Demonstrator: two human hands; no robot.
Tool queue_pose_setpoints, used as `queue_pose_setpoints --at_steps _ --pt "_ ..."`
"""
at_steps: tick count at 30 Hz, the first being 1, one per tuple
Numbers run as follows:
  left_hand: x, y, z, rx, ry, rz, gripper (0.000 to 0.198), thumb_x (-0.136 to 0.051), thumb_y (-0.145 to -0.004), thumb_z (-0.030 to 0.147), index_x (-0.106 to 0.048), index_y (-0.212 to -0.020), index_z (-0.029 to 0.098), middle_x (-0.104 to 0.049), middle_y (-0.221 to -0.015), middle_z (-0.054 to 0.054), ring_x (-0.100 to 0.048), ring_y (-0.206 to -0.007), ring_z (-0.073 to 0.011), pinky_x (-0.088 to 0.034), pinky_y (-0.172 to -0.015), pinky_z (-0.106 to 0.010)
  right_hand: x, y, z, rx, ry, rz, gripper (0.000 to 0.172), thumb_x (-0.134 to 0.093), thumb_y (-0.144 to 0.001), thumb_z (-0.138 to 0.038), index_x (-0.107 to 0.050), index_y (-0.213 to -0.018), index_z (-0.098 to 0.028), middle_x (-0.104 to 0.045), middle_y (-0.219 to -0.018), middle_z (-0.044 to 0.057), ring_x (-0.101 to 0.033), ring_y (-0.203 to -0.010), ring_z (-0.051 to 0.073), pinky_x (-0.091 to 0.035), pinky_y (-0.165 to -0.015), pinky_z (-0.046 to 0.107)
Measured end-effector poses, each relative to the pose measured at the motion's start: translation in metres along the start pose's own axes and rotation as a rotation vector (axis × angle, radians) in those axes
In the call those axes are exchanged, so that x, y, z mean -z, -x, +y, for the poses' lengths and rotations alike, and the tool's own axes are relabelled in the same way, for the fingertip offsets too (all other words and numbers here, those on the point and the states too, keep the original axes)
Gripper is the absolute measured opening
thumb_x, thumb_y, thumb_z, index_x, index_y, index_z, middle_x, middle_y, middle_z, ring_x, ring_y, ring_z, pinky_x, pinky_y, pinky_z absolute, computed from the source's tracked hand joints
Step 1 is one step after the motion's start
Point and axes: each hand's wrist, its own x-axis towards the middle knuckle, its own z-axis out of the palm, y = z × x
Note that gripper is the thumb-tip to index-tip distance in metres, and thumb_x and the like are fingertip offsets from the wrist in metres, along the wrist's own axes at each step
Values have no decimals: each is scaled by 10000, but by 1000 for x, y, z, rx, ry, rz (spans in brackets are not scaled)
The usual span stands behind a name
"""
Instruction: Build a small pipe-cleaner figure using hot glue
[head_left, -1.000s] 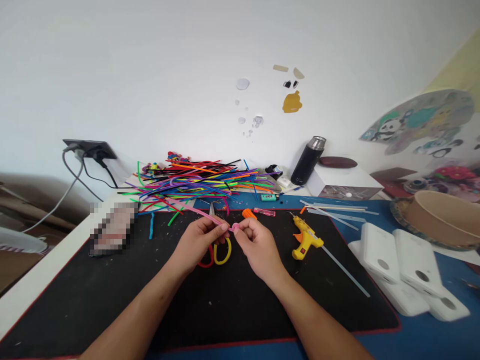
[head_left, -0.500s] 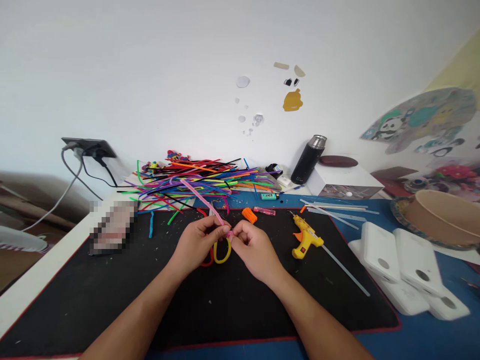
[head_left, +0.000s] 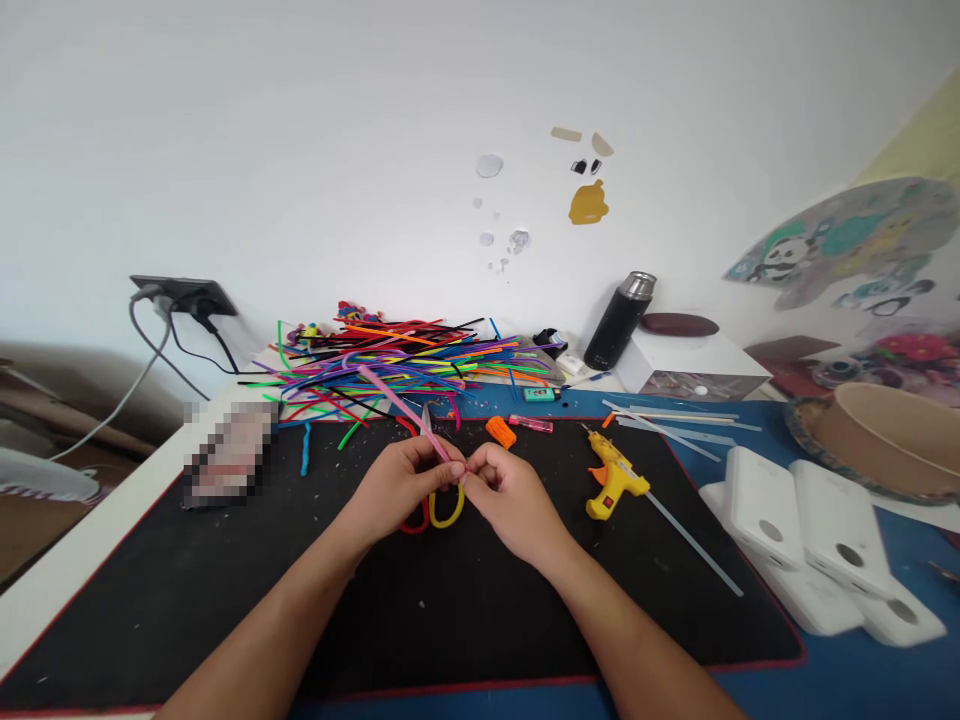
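Since a second ago my two hands have closed in on each other and the pink pipe cleaner (head_left: 405,410) has swung up, so its free end now slants back toward the coloured heap instead of lying low over the mat; the little curl I could see between the fingers is now covered by them. From the left: a wall socket (head_left: 184,296) with cables hanging from it, then a blurred-out item at the corner of the black mat (head_left: 225,580). Behind the mat lies the pile of pipe cleaners (head_left: 390,368), sprawling and tangled, just beyond the pink one's tip. My left hand (head_left: 397,482) pinches the pink stem near its lower end, fingers curled in; the right hand (head_left: 511,497) meets it fingertip to fingertip, gripping that same end, both held just above the mat. Directly under them lie the scissors (head_left: 447,523), red and yellow handles half hidden by my left hand. An orange scrap (head_left: 499,431) sits just behind my right hand. Further right the yellow glue gun (head_left: 611,480) rests on the mat, well apart from my hands, with clear glue sticks (head_left: 675,418) beyond it, a black flask (head_left: 619,325) by the wall, and white cases (head_left: 814,530) on the blue surface.
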Motion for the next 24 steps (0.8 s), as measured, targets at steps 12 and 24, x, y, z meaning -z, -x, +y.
queue_pose_setpoints --at_steps 12,24 --pt "-7 0 2 31 182 -28 326 -858 -762 458 -772 -891 172 -692 -699 -19 -603 -649 -154 -473 -624 -257 -1 -3 4 34 -108 59 180 -655 -921 -385 -628 -861 -217 -542 -603 -49 -501 -532 135 -348 -511 258" --pt "1 -2 -1 -22 -11 4 284 -787 -817 486 -817 -830 203 -780 -785 -52 -670 -709 -195 -522 -674 -289 0 -1 -1 46 -16 69 124 -634 -897 -294 -605 -802 -220 -479 -582 -61 -406 -520 125 -286 -495 253"
